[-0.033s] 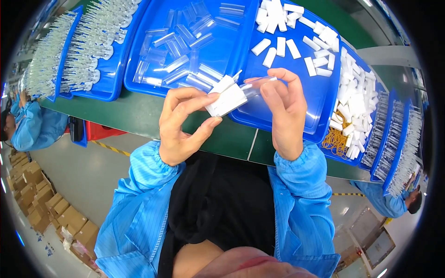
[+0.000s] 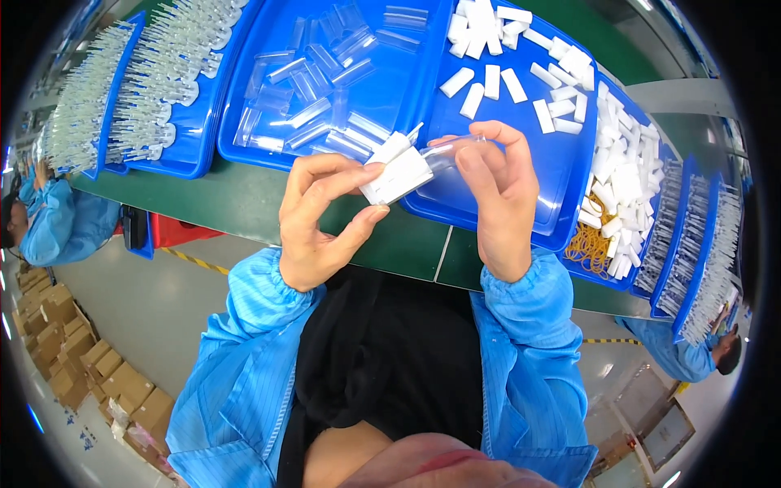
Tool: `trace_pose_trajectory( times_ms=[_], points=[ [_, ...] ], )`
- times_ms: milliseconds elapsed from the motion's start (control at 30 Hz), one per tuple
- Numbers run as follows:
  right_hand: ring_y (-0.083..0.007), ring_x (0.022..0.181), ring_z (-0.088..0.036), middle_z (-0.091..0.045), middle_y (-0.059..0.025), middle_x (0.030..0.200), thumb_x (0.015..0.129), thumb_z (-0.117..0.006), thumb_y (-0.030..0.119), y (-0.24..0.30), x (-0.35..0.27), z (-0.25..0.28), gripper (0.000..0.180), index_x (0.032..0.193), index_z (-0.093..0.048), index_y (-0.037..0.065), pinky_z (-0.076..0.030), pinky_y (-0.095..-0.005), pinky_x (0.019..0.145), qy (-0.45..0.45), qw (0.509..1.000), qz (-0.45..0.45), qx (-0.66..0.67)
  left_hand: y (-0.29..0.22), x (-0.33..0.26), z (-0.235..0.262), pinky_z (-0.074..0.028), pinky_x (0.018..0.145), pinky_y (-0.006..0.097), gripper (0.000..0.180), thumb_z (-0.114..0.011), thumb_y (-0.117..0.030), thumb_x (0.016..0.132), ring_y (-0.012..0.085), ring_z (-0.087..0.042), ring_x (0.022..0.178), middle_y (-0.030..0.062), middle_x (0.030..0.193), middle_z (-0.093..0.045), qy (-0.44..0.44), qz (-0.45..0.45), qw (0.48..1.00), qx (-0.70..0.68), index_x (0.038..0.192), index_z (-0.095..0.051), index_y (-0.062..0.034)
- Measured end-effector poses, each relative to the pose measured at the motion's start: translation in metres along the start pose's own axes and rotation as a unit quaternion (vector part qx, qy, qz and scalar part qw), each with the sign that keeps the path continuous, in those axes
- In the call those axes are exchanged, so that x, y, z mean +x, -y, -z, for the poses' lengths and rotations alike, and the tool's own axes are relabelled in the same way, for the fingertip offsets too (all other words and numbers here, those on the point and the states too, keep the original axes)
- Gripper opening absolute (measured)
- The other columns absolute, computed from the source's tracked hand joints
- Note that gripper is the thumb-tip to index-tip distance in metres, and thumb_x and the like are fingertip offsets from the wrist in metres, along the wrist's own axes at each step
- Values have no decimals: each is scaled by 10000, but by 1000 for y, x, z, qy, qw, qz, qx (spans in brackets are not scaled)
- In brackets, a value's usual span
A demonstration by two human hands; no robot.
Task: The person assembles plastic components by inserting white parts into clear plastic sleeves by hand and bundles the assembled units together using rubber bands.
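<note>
My left hand pinches a small stack of white rectangular pieces between thumb and fingers, over the front edges of the blue trays. Just right of the stack, my right hand holds a clear plastic tube between thumb and index finger. The tube's left end meets or overlaps the stack; I cannot tell if it goes around any of it. More clear tubes lie loose in the blue tray behind my left hand. White pieces are scattered in the blue tray beyond my right hand.
A further tray at right holds heaped white pieces and yellow-brown rubber bands. Trays of translucent pointed parts stand at far left, with similar ones at far right. Co-workers in blue sit at both sides. Cardboard boxes are stacked lower left.
</note>
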State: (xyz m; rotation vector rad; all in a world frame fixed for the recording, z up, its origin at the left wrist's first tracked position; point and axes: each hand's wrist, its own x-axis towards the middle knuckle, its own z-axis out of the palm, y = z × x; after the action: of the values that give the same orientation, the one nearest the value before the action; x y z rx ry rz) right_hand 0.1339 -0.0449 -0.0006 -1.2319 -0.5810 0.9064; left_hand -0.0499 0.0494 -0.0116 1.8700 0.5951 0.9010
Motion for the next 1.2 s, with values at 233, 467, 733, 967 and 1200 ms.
trace_pose_trajectory(
  times_ms=[233,467,733,967,1200],
  points=[
    [-223,1064,-633,-681,-194,1076,950,-632,101,-11,-11,-4,307,1197,-460,43,-461,-330,955,-38,998,56,5,-2,3,2,-519,824,306,411,-775,17,749,201,-581,976,106,1077,-543,62,-9,998,32,1147,-681,-26],
    [-171,1005,-650,-699,-158,1033,923,-673,73,-6,-5,14,305,1142,-468,18,-492,-287,891,56,997,16,-48,-3,10,14,-520,822,316,430,-757,17,768,203,-567,994,91,1134,-494,145,-16,988,48,1182,-692,-80],
    [-162,1003,-637,-684,-135,1058,892,-712,75,-13,-11,13,327,1146,-516,8,-485,-285,896,33,999,20,-1,-2,6,9,-537,805,306,458,-769,18,761,211,-580,988,87,1139,-496,129,-22,987,92,1195,-695,-107],
    [-178,1029,-604,-649,-96,1065,844,-759,68,-13,-9,20,237,1034,-625,19,-450,-315,934,0,996,67,-66,-8,11,3,-558,784,327,476,-824,-11,692,237,-639,965,106,1123,-584,78,-85,985,128,1149,-701,-66],
    [-185,1018,-614,-658,-98,1031,802,-800,73,-14,-9,13,267,1015,-647,21,-464,-319,928,40,991,100,-77,-5,8,7,-579,849,323,464,-809,25,712,248,-656,1000,132,1157,-591,76,-78,988,113,1153,-668,-6]
  ],
)
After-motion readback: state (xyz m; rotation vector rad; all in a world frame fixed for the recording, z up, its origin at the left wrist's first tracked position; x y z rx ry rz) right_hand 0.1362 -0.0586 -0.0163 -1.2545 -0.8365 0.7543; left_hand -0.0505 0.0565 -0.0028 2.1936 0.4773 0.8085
